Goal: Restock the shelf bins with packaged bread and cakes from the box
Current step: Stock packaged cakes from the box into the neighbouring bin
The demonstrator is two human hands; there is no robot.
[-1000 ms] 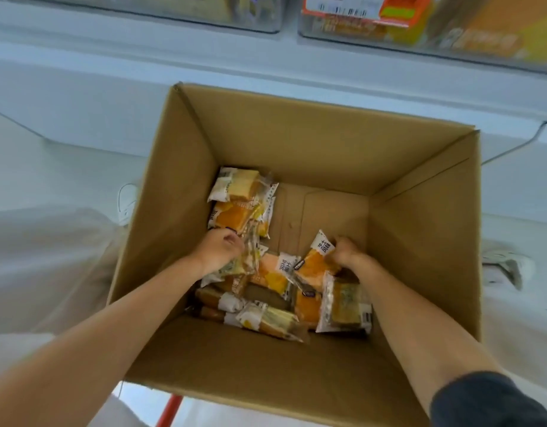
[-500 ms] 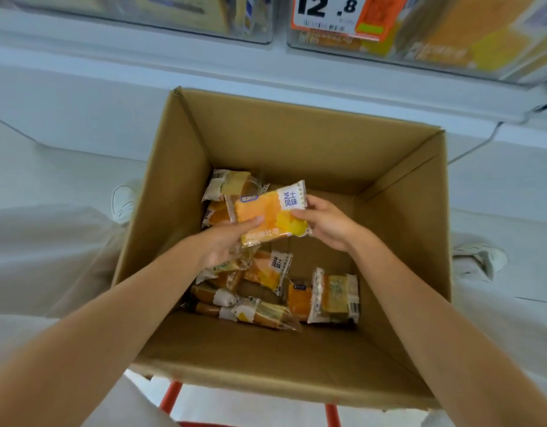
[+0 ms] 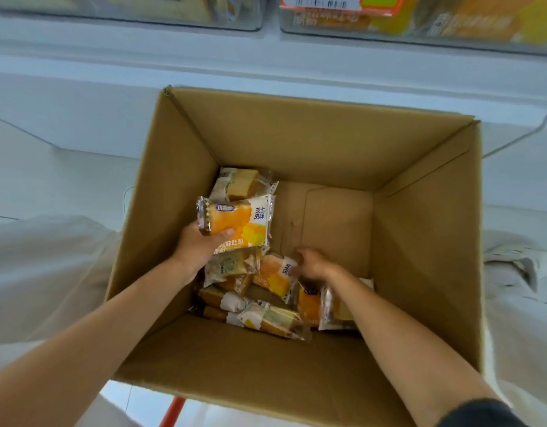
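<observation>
Plainly, packet [image 3: 244, 221] in left hand [image 3: 199, 246] (gripped)

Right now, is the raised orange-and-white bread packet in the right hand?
No, the left hand grips the orange-and-white bread packet; the right hand is lower down.

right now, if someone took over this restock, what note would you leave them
Left hand grips an orange packet, raised above the pile inside the box. Right hand is down on a second orange packet; grip unclear. More packets lie on the box bottom. Shelf bins above hold stock. Done: one packet picked. Left: bin it, then the rest.
</observation>
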